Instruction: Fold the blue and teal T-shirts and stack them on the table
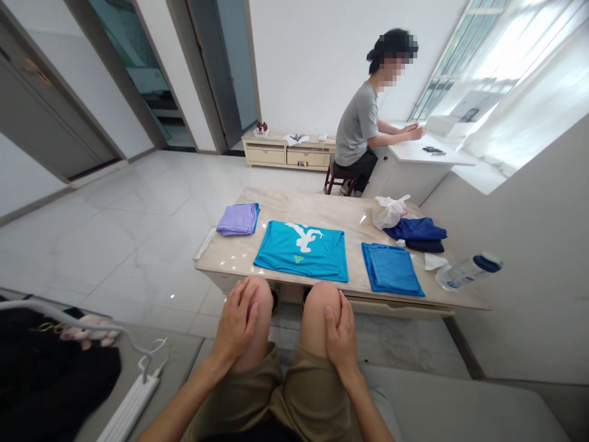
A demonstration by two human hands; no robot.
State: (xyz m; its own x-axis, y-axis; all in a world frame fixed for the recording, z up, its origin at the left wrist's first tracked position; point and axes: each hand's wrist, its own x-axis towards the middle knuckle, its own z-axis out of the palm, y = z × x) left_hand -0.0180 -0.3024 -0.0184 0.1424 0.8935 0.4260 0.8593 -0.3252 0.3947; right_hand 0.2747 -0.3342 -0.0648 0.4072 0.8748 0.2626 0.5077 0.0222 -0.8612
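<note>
My left hand [238, 319] rests on my left knee with its fingers laid out and nothing in it. On the other knee lies my right hand [339, 328], also empty, its fingers stretched over the side. Just past my knees, a turquoise shirt [317, 258] with a white print lies partly folded on the coffee table [354, 212]. Left of it sits a folded lavender cloth [237, 219] with blue under its edge. A folded blue garment [393, 269] lies to the right. Both hands are apart from the cloths.
A water bottle [469, 271], a white plastic bag [389, 212] and dark blue clothing [416, 232] occupy the table's right end. A person [361, 123] sits at a white desk [427, 150] beyond. Beside me on the sofa lie a power strip [129, 408] and a plush toy [89, 331].
</note>
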